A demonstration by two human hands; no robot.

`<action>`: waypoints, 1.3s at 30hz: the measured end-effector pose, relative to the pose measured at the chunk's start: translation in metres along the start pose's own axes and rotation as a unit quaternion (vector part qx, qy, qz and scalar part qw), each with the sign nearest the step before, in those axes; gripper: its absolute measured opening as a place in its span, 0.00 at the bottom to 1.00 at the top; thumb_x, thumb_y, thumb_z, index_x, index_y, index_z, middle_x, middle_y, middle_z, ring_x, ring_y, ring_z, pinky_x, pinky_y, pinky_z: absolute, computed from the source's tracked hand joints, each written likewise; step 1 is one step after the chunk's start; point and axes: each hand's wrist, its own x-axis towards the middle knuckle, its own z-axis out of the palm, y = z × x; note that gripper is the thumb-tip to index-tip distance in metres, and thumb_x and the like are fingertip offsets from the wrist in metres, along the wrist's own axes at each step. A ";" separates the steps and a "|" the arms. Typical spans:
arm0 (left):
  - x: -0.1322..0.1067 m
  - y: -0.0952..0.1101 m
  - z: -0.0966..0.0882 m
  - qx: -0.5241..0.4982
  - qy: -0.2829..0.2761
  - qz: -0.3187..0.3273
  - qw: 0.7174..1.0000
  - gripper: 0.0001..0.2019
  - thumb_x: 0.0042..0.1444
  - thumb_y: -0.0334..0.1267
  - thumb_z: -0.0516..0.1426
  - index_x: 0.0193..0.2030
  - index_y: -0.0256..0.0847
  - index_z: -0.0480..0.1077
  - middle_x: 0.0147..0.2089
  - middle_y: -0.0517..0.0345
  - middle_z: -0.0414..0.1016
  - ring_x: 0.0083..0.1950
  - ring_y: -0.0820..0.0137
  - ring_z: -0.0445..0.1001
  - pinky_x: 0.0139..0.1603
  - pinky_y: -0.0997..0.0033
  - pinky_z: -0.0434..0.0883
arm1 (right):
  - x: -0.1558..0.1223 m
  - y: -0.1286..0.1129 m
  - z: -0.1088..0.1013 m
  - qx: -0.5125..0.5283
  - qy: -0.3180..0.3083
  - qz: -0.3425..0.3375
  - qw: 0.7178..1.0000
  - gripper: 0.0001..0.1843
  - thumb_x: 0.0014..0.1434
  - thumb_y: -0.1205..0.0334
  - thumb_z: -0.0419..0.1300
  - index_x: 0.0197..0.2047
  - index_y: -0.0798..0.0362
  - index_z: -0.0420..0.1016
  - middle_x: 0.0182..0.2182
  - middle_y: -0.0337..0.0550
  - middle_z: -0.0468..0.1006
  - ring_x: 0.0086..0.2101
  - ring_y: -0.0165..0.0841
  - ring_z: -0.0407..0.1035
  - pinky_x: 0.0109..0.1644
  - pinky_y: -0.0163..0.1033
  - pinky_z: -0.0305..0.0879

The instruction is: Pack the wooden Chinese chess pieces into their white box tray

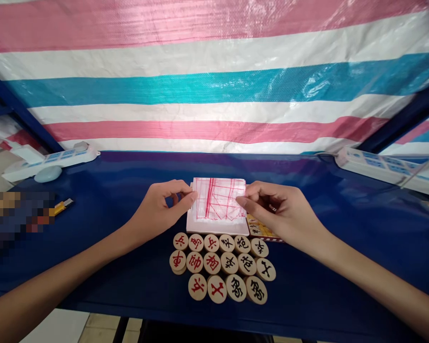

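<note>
A folded white sheet with red grid lines, which looks like a xiangqi board, is held up between my two hands. My left hand pinches its left edge between thumb and fingers. On the other side, my right hand pinches the right edge the same way. Beneath the sheet lies a white box or lid. Part of a yellow printed box shows below my right hand, the rest being covered. Round wooden xiangqi pieces with red and black characters stand in rows, some stacked, in front of the box.
Power strips sit at the back left and back right of the blue table. A grey mouse-shaped object and a yellow cutter lie at left. A striped plastic sheet hangs behind.
</note>
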 end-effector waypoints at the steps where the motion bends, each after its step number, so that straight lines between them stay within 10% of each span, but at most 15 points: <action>1: 0.000 0.000 0.000 -0.003 -0.001 -0.002 1.000 0.11 0.65 0.36 0.55 0.31 0.38 0.71 0.30 0.63 0.70 0.30 0.77 0.62 0.31 0.75 0.61 | 0.000 0.000 0.000 -0.003 -0.003 0.001 1.000 0.16 0.63 0.47 0.61 0.31 0.50 0.71 0.23 0.35 0.67 0.23 0.26 0.56 0.25 0.37 0.52; 29: -0.006 0.006 -0.003 -0.110 -0.024 -0.060 0.992 0.14 0.69 0.42 0.53 0.40 0.43 0.79 0.36 0.59 0.76 0.30 0.77 0.70 0.29 0.76 0.67 | 0.001 -0.003 0.001 0.075 0.020 0.008 0.997 0.10 0.60 0.50 0.65 0.40 0.46 0.81 0.36 0.42 0.81 0.31 0.32 0.69 0.31 0.38 0.64; 39: -0.004 0.008 0.002 -0.185 0.001 -0.121 0.975 0.29 0.61 0.38 0.61 0.68 0.50 0.60 0.36 0.62 0.75 0.26 0.77 0.72 0.24 0.78 0.68 | -0.001 -0.002 0.005 0.047 0.032 -0.001 0.998 0.13 0.60 0.52 0.66 0.47 0.45 0.78 0.29 0.37 0.77 0.22 0.26 0.55 0.24 0.37 0.53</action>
